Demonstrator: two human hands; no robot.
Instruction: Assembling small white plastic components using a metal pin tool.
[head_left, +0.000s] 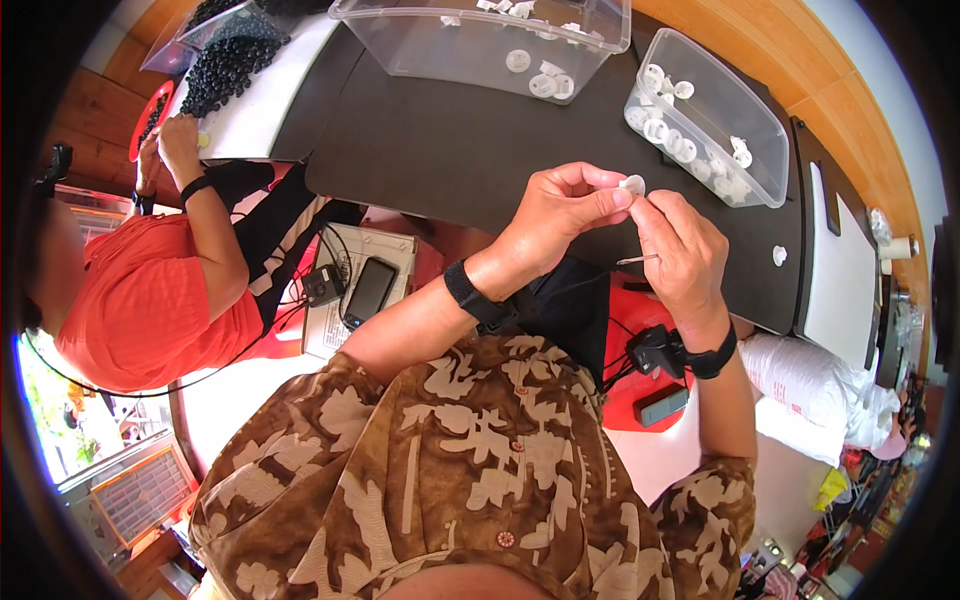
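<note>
My left hand [560,215] pinches a small white round plastic part [632,185] between thumb and fingertips, above the near edge of the dark table [440,150]. Close against it, my right hand [685,245] is closed, its fingertips meeting the same part. A thin metal tool [637,260] pokes out of the right hand toward the left; the rest of it is hidden in the palm, so its kind does not show.
Two clear plastic boxes stand beyond my hands: a large box [400,45] and a smaller box [770,135], both holding white parts. A loose white part [779,256] lies at right. On the left, a person in red [160,300] works beside black pieces [230,75].
</note>
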